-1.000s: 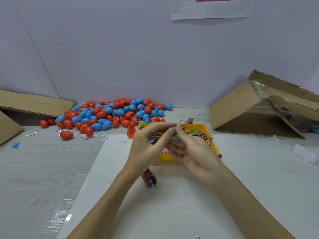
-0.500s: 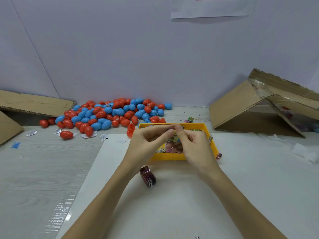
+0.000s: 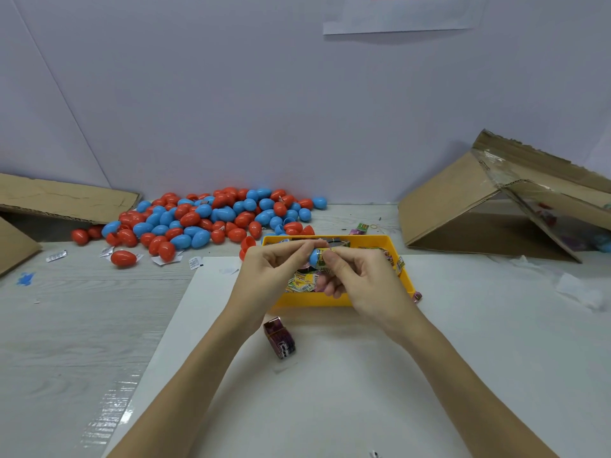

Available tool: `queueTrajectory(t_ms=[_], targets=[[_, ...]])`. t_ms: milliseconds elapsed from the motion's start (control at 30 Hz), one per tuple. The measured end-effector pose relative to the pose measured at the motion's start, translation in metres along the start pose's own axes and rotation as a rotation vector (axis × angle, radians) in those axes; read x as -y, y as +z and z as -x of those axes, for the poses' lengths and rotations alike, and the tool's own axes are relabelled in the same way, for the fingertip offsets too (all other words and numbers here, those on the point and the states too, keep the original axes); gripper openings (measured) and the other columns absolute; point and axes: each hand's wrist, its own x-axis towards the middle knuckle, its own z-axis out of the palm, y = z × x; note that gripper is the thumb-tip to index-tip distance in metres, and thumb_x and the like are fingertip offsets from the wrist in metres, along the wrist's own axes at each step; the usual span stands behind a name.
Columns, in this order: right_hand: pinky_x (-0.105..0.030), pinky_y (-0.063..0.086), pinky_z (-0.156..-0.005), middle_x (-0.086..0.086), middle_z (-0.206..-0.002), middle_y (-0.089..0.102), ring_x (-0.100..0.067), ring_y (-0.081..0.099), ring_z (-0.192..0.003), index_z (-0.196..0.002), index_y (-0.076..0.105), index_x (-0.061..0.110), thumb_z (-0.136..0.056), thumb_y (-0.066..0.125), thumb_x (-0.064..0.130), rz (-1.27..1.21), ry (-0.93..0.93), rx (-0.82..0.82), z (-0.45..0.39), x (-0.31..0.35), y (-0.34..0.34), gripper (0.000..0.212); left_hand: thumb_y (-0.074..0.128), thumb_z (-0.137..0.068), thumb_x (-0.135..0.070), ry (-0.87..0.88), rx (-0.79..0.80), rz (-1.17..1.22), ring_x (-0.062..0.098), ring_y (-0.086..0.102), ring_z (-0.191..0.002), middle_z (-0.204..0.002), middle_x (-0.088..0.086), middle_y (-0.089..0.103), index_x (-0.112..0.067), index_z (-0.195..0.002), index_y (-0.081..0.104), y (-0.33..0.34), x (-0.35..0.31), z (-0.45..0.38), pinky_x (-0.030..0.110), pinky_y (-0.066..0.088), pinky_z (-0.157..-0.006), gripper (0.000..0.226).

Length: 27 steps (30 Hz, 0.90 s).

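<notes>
Head camera: a blue plastic egg (image 3: 314, 257) is held in both hands just above a yellow plastic tray (image 3: 310, 301).
The left hand (image 3: 272, 271) pinches the egg's blue end, while the right hand (image 3: 362, 280) clamps thumb and fingers on its colourful printed wrapper (image 3: 323, 259). A heap of red and blue plastic eggs (image 3: 205, 219) lies behind.
</notes>
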Motion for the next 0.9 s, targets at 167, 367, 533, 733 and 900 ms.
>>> queueTrajectory(t_ms=[167,367,533,733,900], targets=[[-0.031,0.059,-0.073,-0.007,-0.084,0.071,-0.018,0.068,-0.077,-0.108,0.070,0.008,-0.109,0.045,0.027,-0.031,0.034,-0.011,0.000,0.002,0.001,0.031,0.069,-0.096,-0.023,0.112,0.052,-0.083,0.012,0.068,-0.117,-0.120,-0.006,0.075,-0.018,-0.126,0.073,0.005,-0.003,0.001,0.027,0.055,-0.098,0.030],[-0.037,0.061,-0.082,-0.011,-0.104,0.077,-0.021,0.074,-0.096,-0.121,0.069,0.013,-0.108,0.048,0.023,-0.318,0.138,-0.051,0.000,0.006,0.001,0.027,0.069,-0.096,-0.014,0.230,0.065,-0.152,0.010,0.057,-0.133,-0.136,-0.010,0.066,-0.016,-0.138,0.063,0.004,-0.002,0.000,0.035,0.047,-0.111,0.042],[-0.035,0.061,-0.087,-0.007,-0.107,0.078,-0.020,0.075,-0.102,-0.131,0.064,0.009,-0.101,0.061,0.012,-0.401,0.176,-0.103,-0.001,0.004,0.000,0.030,0.076,-0.090,-0.017,0.281,-0.037,-0.196,0.014,0.063,-0.124,-0.129,-0.004,0.069,-0.016,-0.131,0.067,0.010,0.000,0.000,0.031,0.053,-0.102,0.042],[-0.030,0.060,-0.089,-0.010,-0.114,0.077,-0.024,0.074,-0.106,-0.127,0.066,0.008,-0.098,0.064,0.016,-0.773,0.249,0.009,0.000,0.008,-0.004,0.030,0.079,-0.085,-0.010,0.343,-0.123,-0.190,0.017,0.071,-0.109,-0.117,-0.002,0.073,-0.010,-0.124,0.072,0.008,0.002,0.000,0.028,0.057,-0.094,0.039],[-0.030,0.061,-0.088,-0.012,-0.105,0.076,-0.022,0.075,-0.099,-0.121,0.068,0.000,-0.094,0.069,0.015,-0.882,0.339,0.027,0.001,0.011,-0.005,0.030,0.081,-0.081,-0.019,0.371,-0.151,-0.169,0.019,0.072,-0.109,-0.114,-0.002,0.077,-0.009,-0.119,0.074,0.009,0.002,0.002,0.039,0.058,-0.097,0.040]])
